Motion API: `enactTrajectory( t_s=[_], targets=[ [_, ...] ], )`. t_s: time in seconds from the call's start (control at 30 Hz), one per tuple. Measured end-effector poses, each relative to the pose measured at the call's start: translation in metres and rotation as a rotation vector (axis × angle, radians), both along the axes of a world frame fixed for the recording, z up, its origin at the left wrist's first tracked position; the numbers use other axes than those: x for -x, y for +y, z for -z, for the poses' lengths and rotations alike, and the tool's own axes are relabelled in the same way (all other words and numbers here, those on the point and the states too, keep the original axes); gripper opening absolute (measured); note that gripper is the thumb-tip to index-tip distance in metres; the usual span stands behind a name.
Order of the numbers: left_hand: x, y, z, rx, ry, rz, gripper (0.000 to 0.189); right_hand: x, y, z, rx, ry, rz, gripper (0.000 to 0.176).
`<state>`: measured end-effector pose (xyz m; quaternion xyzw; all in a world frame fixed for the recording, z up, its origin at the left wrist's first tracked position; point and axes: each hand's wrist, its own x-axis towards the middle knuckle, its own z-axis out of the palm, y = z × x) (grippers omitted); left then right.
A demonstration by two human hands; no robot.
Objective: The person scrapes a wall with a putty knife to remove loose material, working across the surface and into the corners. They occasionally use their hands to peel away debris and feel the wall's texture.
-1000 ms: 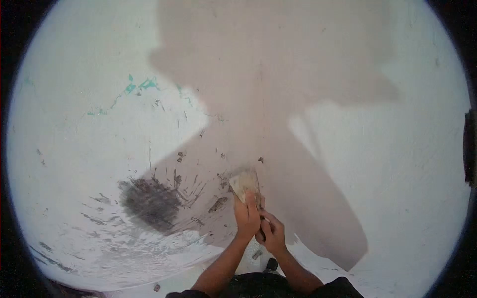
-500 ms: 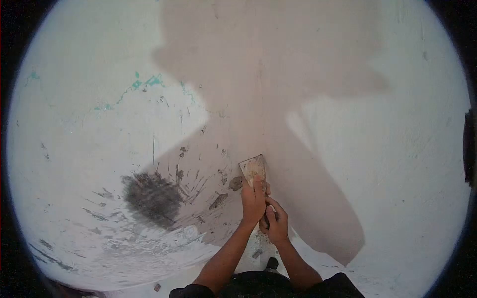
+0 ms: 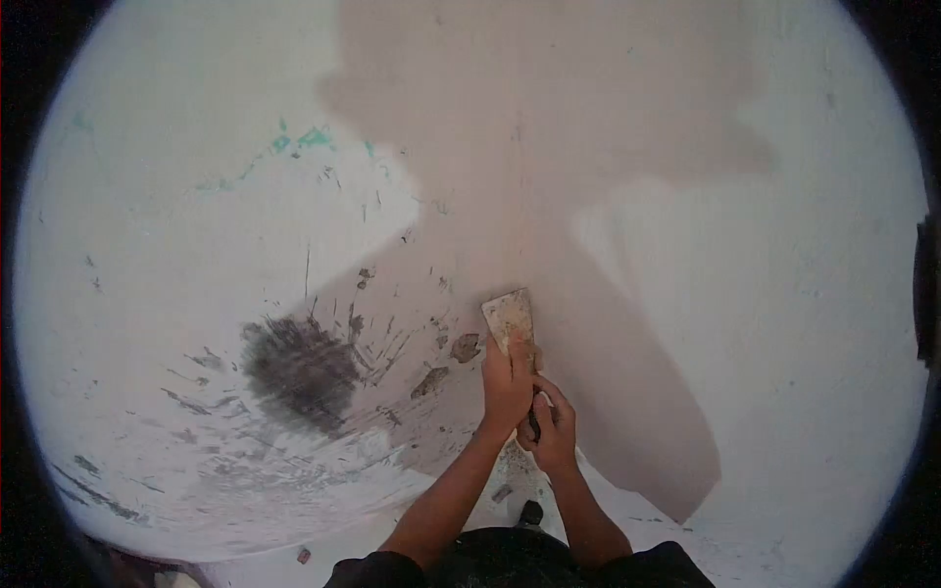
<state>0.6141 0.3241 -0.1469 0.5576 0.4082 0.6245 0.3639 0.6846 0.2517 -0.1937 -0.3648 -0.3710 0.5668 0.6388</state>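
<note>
A flat, stained scraper blade [image 3: 508, 311] lies against the pale wall [image 3: 686, 274], its wide edge pointing up and away from me. My left hand [image 3: 507, 382] is pressed on the back of the blade, fingers toward its upper part. Just below and to the right, my right hand [image 3: 551, 426] is closed round the scraper's dark handle [image 3: 534, 419]. The two hands touch or nearly touch. Chipped brown spots [image 3: 466, 347] mark the wall left of the blade.
A large dark scuffed patch [image 3: 302, 374] with streaks lies on the wall at the left. Green marks [image 3: 314, 137] show at upper left. My shadow covers the middle. Small debris [image 3: 502, 493] and a dark shoe [image 3: 530, 514] are below my hands.
The scraper and both hands have moved slightly up and to the right in the view. The wall marks have shifted a little as the camera moved, and the picture is darker.
</note>
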Motion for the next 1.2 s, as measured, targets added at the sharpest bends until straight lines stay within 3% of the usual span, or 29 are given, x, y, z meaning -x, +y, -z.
enactTrajectory(
  t_s=[0.2,0.37,0.47,0.6,0.8,0.87,1.03,1.07,1.13,1.17,1.2],
  targets=[
    [0.002,0.0,0.001,0.0,-0.112,-0.004,0.024,-0.001,0.005,-0.001,0.026,0.093,-0.116,0.04],
    [-0.002,0.008,0.005,-0.09,0.129,-0.097,0.024,-0.005,0.018,0.007,0.115,0.22,-0.142,0.035],
    [-0.005,0.009,0.005,-0.01,0.063,0.002,0.027,-0.009,0.019,0.019,0.082,0.35,-0.152,0.037],
    [-0.001,0.001,0.002,-0.064,0.177,-0.08,0.031,-0.006,0.018,0.029,-0.011,0.469,-0.279,0.039],
    [0.0,0.007,0.003,0.062,0.16,-0.117,0.029,0.002,0.029,0.041,-0.031,0.619,-0.358,0.041],
    [-0.003,0.007,0.004,0.125,0.322,-0.088,0.04,0.003,0.03,0.043,-0.057,0.706,-0.386,0.04],
    [-0.005,0.001,-0.003,0.052,0.318,-0.118,0.027,0.004,0.028,0.051,-0.056,0.778,-0.38,0.039],
    [-0.004,0.0,-0.004,0.025,0.315,-0.153,0.027,0.004,0.031,0.057,-0.06,0.781,-0.377,0.039],
    [0.001,0.002,-0.003,0.071,0.332,-0.15,0.026,0.004,0.034,0.07,-0.207,-0.021,-0.173,0.04],
    [0.001,0.003,-0.002,0.115,0.345,-0.15,0.026,0.005,0.033,0.064,-0.206,-0.021,-0.172,0.04],
    [0.0,0.003,-0.003,0.112,0.344,-0.149,0.026,0.006,0.034,0.056,-0.168,0.386,-0.338,0.04]
  ],
)
